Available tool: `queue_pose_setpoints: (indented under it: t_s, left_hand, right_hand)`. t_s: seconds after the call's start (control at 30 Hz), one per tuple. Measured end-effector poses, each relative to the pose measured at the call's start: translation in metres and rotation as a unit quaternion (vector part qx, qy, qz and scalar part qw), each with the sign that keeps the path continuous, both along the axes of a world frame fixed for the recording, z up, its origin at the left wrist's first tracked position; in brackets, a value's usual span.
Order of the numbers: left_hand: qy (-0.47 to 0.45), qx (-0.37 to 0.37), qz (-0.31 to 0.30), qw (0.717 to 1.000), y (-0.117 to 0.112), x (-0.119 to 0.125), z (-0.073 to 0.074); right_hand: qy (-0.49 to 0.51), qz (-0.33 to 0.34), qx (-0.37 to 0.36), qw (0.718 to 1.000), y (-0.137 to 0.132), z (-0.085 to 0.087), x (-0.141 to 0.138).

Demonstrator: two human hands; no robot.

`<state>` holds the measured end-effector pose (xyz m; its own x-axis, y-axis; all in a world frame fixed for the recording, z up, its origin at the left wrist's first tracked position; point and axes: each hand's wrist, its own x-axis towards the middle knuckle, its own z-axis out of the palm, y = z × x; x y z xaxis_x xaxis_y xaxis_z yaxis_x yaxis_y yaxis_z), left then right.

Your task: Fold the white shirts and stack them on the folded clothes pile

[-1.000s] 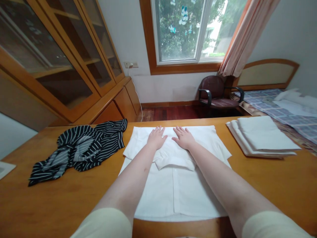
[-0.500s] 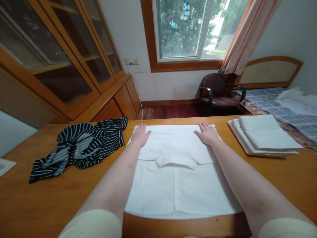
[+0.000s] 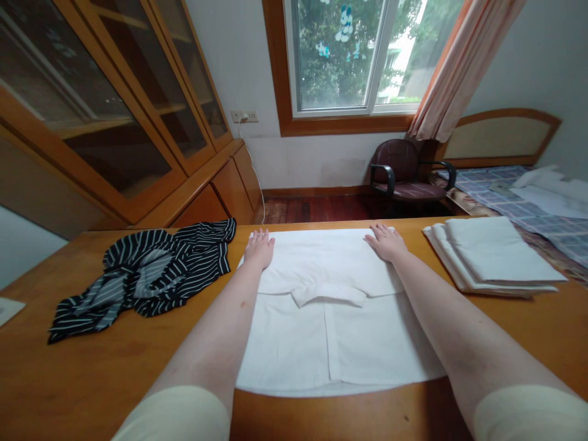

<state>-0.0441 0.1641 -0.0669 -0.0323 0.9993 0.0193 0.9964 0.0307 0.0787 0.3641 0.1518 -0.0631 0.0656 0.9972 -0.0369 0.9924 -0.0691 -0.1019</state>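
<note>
A white collared shirt (image 3: 294, 343) lies on the wooden table (image 3: 184, 361), its top part folded over so the collar points toward me. My left hand (image 3: 260, 248) rests flat on the far left corner of the folded shirt, fingers stretched out. On the far right corner lies my right hand (image 3: 386, 242), also flat with its fingers apart. Neither hand grips the cloth. The front placket runs down the middle below the collar, and the near hem is slightly curved. My forearms cover parts of the shirt's side edges.
A crumpled black-and-white striped garment (image 3: 142, 269) lies on the table's left. At the right is a stack of folded white cloth (image 3: 500, 251). Beyond the table are a brown armchair (image 3: 399, 165), a bed (image 3: 542, 208) and a glass-door cabinet (image 3: 133, 104).
The shirt has shifted slightly away from me, its near hem now farther from the table's front. Both hands stay on the far corners; the right hand has moved slightly.
</note>
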Motion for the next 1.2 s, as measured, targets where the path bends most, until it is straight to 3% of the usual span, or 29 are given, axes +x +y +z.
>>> queue_pose_setpoints:
  t_s: [0.2,0.3,0.37,0.47,0.53,0.67,0.83,0.97,1.2]
  left_hand:
    - [0.015,-0.03,0.024,0.999,0.007,0.003,-0.001]
    - [0.029,-0.056,0.014,0.998,0.01,0.002,0.005]
    - [0.053,-0.043,-0.006,0.998,0.012,0.0,0.013]
    - [0.092,-0.018,-0.09,0.992,0.017,-0.003,0.027]
    - [0.091,-0.041,-0.128,0.987,0.02,-0.003,0.034]
    - [0.063,-0.076,-0.088,0.991,0.027,0.001,0.043]
    - [0.092,-0.027,-0.082,0.992,0.024,0.011,0.051]
    - [0.093,0.051,-0.09,0.99,0.011,0.015,0.066]
    - [0.043,0.166,-0.098,0.98,-0.026,0.008,0.098]
  right_hand:
    - [-0.025,-0.001,-0.012,1.0,0.006,-0.001,-0.002]
    - [-0.05,0.005,-0.011,0.999,0.007,0.003,-0.005]
    - [-0.07,0.051,-0.001,0.996,0.009,0.008,-0.006]
    - [-0.075,0.132,-0.009,0.988,0.015,0.021,-0.006]
    - [-0.069,0.137,-0.02,0.988,0.02,0.031,-0.007]
    - [-0.09,0.134,-0.018,0.987,0.024,0.046,-0.013]
    - [-0.1,0.126,-0.012,0.987,0.016,0.06,-0.022]
    - [-0.104,0.1,0.011,0.989,0.009,0.074,-0.024]
    - [-0.148,0.085,0.103,0.98,-0.025,0.115,-0.02]
